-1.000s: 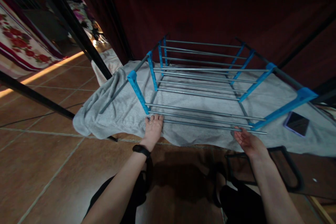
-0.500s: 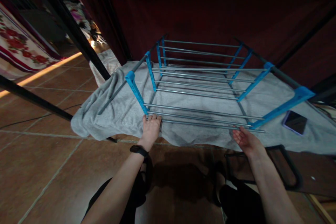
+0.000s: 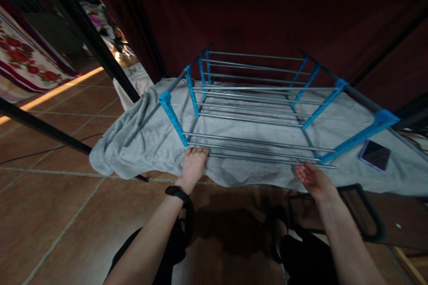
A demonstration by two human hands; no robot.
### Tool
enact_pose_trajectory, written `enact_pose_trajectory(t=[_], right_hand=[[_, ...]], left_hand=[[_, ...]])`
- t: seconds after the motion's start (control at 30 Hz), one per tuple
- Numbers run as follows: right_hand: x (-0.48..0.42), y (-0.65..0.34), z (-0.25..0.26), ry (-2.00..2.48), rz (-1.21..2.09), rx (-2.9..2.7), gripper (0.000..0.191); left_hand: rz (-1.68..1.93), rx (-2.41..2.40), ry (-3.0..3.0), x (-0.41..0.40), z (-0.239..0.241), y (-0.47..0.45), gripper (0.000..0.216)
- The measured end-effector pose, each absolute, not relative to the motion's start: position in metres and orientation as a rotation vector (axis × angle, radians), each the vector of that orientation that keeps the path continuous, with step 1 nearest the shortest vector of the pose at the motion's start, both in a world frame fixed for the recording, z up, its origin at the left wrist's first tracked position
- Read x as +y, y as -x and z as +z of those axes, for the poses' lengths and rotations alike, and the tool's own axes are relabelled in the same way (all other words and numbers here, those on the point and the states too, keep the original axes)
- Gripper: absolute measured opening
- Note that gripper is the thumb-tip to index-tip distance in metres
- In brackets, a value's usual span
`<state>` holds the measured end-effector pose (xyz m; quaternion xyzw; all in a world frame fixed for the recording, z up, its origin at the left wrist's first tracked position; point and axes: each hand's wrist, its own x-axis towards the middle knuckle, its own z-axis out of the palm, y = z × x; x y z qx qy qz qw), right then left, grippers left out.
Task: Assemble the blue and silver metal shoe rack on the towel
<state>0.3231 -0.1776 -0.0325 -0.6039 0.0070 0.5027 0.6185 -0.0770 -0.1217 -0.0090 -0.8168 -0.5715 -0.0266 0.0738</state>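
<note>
A rack of thin metal rods (image 3: 247, 120) and blue plastic side brackets (image 3: 323, 103) stands on a grey blanket (image 3: 254, 173). Along its front edge, nearest me, lies a separate metal rod (image 3: 250, 158). My left hand (image 3: 194, 164) is closed over the left end of this rod, knuckles up, close to the foot of the front left bracket (image 3: 174, 118). Palm up, my right hand (image 3: 312, 179) has its fingers curled round the same rod near its right end, whose tip sticks out past the hand. A dark band is on my left wrist.
A phone (image 3: 375, 156) lies on the blanket to the right. A grey tube (image 3: 142, 124) slants down from the rack's left side. Black frame poles (image 3: 43, 125) cross at left. Below the blanket at right is a folded dark frame (image 3: 368, 213); a dark red curtain (image 3: 254, 13) hangs behind.
My left hand has shifted slightly to the right along the front edge. My right hand keeps its place on the rod. The rack stands as before.
</note>
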Motion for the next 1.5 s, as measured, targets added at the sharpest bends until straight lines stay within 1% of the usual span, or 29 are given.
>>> enact_pose_trajectory(t=[0.37,0.7,0.97,1.5], right_hand=[[-0.178,-0.328,-0.029,1.386,1.145,0.025,0.024],[-0.177,-0.335,-0.038,1.358,1.069,0.029,0.022],[-0.179,-0.341,-0.044,1.371,1.055,0.012,0.024],[-0.179,-0.337,-0.048,1.384,1.095,0.008,0.018]], left_hand=[[-0.143,-1.756,2.41,-0.118,-0.015,0.086,0.033],[-0.124,-1.824,2.381,-0.117,-0.015,0.088,0.036],[-0.127,-1.827,2.386,-0.118,-0.014,0.089,0.035],[-0.13,-1.747,2.451,-0.116,-0.016,0.09,0.031]])
